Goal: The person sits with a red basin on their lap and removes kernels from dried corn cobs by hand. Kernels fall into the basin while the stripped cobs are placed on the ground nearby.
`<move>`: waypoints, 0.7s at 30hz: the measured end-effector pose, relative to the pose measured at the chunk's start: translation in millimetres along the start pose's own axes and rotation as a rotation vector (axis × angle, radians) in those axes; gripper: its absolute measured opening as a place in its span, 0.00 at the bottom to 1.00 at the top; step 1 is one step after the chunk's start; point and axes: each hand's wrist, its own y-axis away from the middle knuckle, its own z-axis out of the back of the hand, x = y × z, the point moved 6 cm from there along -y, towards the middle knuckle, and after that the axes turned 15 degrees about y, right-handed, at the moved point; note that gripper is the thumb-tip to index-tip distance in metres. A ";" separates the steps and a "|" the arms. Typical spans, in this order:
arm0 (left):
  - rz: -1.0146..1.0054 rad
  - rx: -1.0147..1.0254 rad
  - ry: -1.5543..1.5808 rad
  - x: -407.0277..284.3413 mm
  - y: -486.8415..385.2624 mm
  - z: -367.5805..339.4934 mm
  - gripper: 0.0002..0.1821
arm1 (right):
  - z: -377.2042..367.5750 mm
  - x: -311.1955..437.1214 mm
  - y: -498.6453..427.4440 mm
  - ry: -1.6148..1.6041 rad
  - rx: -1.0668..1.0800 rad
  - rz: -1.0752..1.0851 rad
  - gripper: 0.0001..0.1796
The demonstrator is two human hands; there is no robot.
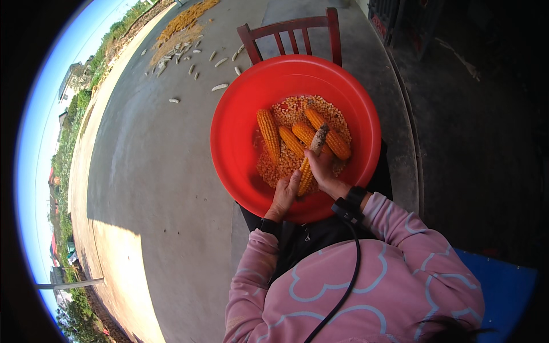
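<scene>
My left hand and my right hand both grip one partly shelled corn cob, tilted over a red plastic basin. Its upper end is bare, pale and dark-specked; yellow kernels remain on the lower part. My left hand holds the lower side, and my right hand wraps the middle, hiding part of it. Loose corn kernels cover the basin's bottom. Several full ears lie on them: one at the left, a small one beside it, and a long one at the right. The basin rests over my lap.
A dark red wooden chair stands beyond the basin. Bare cobs lie scattered on the concrete floor, near a pile of yellow corn. A black cable runs from my right wrist across my pink top. A blue sheet is at lower right.
</scene>
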 end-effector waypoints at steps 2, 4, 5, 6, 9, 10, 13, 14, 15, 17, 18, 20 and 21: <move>-0.039 -0.025 0.038 10.0 -5.7 7.2 0.22 | -1.8 -2.3 0.2 0.005 0.057 -0.040 0.11; 0.005 -0.044 0.052 20.1 -9.1 12.5 0.22 | -5.4 -4.6 1.5 0.020 0.147 -0.089 0.12; -0.093 -0.047 0.061 15.6 -9.7 12.8 0.22 | -3.4 -2.2 1.5 -0.033 0.110 -0.066 0.14; -0.141 -0.076 0.086 12.7 -10.6 12.7 0.22 | -2.4 0.4 1.9 -0.088 0.070 -0.041 0.17; -0.022 -0.084 0.306 8.6 -3.9 7.9 0.25 | 0.2 3.8 0.9 -0.186 -0.007 -0.023 0.19; 0.029 -0.019 0.451 5.3 -0.4 1.3 0.25 | 0.8 4.1 0.3 -0.208 -0.022 -0.028 0.18; 0.105 0.035 0.038 -8.5 6.2 -4.2 0.28 | 7.1 2.4 -2.1 -0.288 -0.122 -0.059 0.16; 0.070 0.061 0.027 -13.4 7.7 -7.8 0.26 | 7.9 2.0 -2.4 -0.287 -0.112 -0.063 0.15; 0.063 0.069 0.024 -15.3 9.2 -10.1 0.25 | 9.2 0.9 -2.4 -0.280 -0.098 -0.076 0.15; 0.060 0.092 -0.002 -17.0 9.8 -12.4 0.24 | 9.7 0.3 -2.9 -0.272 -0.076 -0.083 0.15; 0.063 0.108 -0.025 -16.9 9.5 -12.9 0.24 | 9.7 0.9 -3.2 -0.270 -0.067 -0.076 0.15; 0.065 0.124 -0.034 -15.4 9.7 -13.6 0.24 | 10.0 2.3 -3.6 -0.255 -0.058 -0.061 0.15; 0.065 0.126 -0.021 -14.7 10.1 -13.9 0.23 | 10.5 3.1 -3.6 -0.241 -0.060 -0.055 0.15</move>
